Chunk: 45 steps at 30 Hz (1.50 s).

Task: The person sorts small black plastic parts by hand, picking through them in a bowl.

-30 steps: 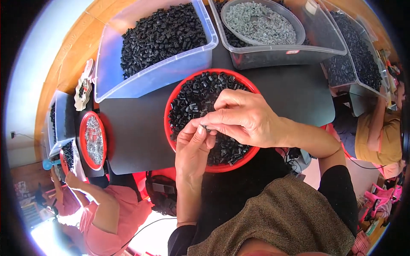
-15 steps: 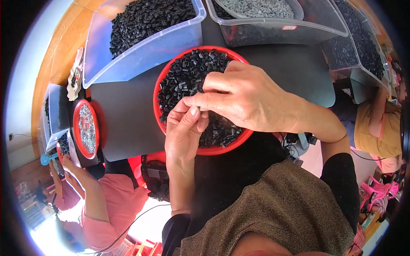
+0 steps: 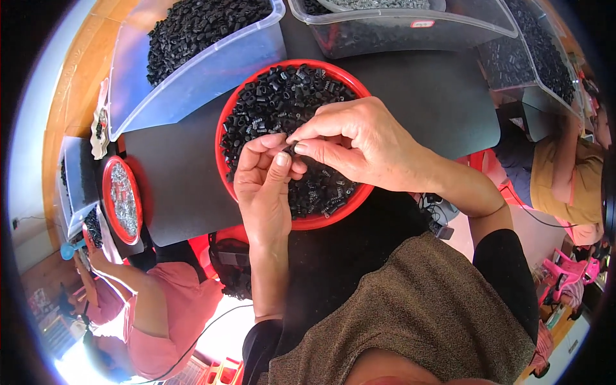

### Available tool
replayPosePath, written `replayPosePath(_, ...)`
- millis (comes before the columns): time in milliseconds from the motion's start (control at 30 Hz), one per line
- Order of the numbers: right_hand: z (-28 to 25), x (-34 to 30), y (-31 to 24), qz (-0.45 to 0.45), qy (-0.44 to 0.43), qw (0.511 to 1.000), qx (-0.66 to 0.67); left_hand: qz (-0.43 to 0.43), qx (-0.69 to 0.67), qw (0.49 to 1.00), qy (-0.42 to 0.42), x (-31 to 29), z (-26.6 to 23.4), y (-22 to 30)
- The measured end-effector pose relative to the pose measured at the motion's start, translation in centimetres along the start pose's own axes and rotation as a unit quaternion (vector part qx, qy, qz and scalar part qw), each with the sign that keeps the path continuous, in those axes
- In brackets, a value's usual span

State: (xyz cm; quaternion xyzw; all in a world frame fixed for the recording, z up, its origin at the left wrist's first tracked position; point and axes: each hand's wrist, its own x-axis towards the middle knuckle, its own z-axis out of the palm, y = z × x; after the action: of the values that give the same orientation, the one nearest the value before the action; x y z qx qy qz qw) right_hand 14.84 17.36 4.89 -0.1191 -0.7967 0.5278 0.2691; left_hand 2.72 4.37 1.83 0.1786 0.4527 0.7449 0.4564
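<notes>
A red round basin (image 3: 226, 176) full of small black plastic parts (image 3: 282, 96) sits on the dark table in front of me. Above it my two hands meet around one small black part (image 3: 290, 149). My left hand (image 3: 264, 186) pinches it between thumb and fingers. From the other side, the thumb and index finger of my right hand (image 3: 369, 141) close on the same part. The fingers hide most of the piece, so its exact shape cannot be told.
A clear bin (image 3: 192, 96) of black pieces stands far left. Another clear bin (image 3: 398, 38), holding a tray of clear pieces (image 3: 378, 4), is far right. A red-rimmed tray (image 3: 138, 221) of clear bits lies left. Co-workers sit at both sides.
The basin and bins sit slightly higher and further left in view. My right hand's fingers have opened out from a tighter curl, so the black part now shows between the fingertips.
</notes>
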Motion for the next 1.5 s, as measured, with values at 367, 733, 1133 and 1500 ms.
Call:
replayPosePath(367, 0.1, -0.5, 0.6, 0.046, -0.027, 0.996, 0.071, 0.046, 0.130, 0.990, -0.019, -0.6, 0.4, 0.3)
replayPosePath(733, 0.6, -1.1, 1.3, -0.044, 0.069, 0.996, -0.019, 0.068, 0.214, 0.974, -0.024, -0.6, 0.5, -0.1)
replayPosePath(1133, -0.8, -1.4, 1.2, 0.103, -0.040, 0.987, 0.120, 0.077, 0.226, 0.970, -0.043, -0.6, 0.9, -0.3)
replayPosePath(1500, -1.6, -0.8, 1.2, 0.160, -0.063, 0.975, 0.142, 0.118, 0.314, 0.941, -0.038, -0.6, 1.0, -0.1)
